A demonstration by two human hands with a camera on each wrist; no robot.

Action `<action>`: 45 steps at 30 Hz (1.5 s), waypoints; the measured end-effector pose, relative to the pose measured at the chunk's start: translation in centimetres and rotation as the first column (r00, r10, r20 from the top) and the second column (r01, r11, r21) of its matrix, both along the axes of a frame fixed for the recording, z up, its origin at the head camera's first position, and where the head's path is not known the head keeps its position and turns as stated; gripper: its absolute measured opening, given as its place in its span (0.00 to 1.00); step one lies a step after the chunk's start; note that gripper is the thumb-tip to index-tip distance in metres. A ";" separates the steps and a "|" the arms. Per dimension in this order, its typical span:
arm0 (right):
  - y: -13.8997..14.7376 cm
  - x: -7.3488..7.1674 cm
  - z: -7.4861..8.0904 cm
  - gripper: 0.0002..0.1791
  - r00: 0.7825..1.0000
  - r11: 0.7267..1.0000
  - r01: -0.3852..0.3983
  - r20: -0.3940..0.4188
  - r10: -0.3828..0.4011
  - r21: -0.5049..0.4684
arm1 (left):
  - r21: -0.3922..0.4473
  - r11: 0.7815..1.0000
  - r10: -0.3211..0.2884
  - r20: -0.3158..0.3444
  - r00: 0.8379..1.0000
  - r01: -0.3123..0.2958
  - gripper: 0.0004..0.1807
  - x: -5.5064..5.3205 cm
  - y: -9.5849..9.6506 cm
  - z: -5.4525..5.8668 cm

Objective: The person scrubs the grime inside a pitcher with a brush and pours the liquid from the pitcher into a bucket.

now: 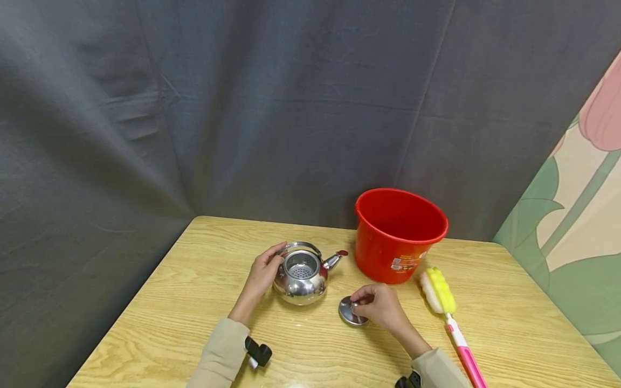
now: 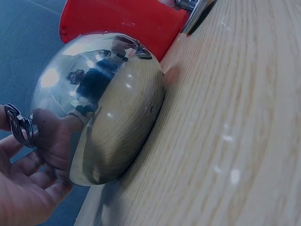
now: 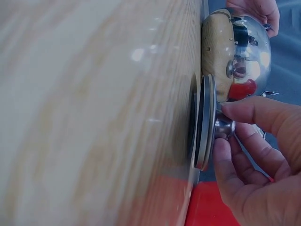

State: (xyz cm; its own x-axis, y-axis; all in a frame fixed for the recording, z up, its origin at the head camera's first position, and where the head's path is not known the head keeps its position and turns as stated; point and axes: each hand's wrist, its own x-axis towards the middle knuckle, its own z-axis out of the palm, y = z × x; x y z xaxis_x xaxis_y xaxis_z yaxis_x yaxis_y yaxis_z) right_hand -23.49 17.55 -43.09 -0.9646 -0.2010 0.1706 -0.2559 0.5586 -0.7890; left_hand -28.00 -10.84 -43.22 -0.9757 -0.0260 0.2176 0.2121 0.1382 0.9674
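A shiny round steel teapot stands lidless on the table, its perforated strainer showing inside the mouth. The spout, with a red tip, points right. At the teapot's left side, my left hand holds it where the handle joins, thumb by the handle bracket and fingers against the body. My right hand pinches the knob of the steel teapot lid between thumb and fingers. The lid is close over the wood, right of and nearer than the teapot.
Behind the lid, a red bucket stands at the back of the wooden table. To its front right lies a brush with a yellow and white sponge head and a pink handle. A grey curtain hangs behind.
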 end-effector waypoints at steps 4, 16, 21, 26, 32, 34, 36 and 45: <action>0.0 0.0 0.0 0.09 1.000 1.000 -0.006 0.002 0.006 0.005 | 0.003 1.000 0.003 0.014 1.000 -0.003 0.24 0.1 0.0 0.1; 0.2 -0.2 0.0 0.10 0.998 0.998 -0.050 0.025 0.049 0.023 | 0.001 1.000 0.008 0.019 1.000 -0.008 0.23 0.0 0.0 0.2; 0.2 -0.2 0.1 0.10 0.998 0.998 -0.058 0.033 0.058 0.024 | -0.008 1.000 0.008 0.012 1.000 -0.008 0.23 -0.1 0.0 0.2; 0.1 -0.1 0.1 0.10 0.997 0.998 -0.067 0.030 0.066 0.013 | 0.013 1.000 -0.006 0.010 1.000 0.006 0.24 -0.1 -0.1 0.2; 0.1 -0.2 0.1 0.09 0.998 0.998 -0.059 0.036 0.058 0.001 | 0.013 1.000 -0.002 0.022 1.000 0.001 0.24 -0.1 0.0 0.1; 0.1 -0.2 0.2 0.09 0.998 0.999 -0.054 0.039 0.055 -0.003 | 0.012 1.000 0.001 0.027 1.000 -0.002 0.24 0.0 0.0 0.1; 0.1 -0.2 0.3 0.09 0.998 0.998 -0.055 0.038 0.056 -0.010 | 0.011 1.000 0.001 0.029 1.000 -0.001 0.24 0.1 0.0 0.1; 0.1 -0.3 0.7 0.10 0.996 0.994 -0.089 -0.018 0.089 -0.055 | -0.020 1.000 -0.009 0.016 1.000 0.009 0.24 0.1 0.0 0.2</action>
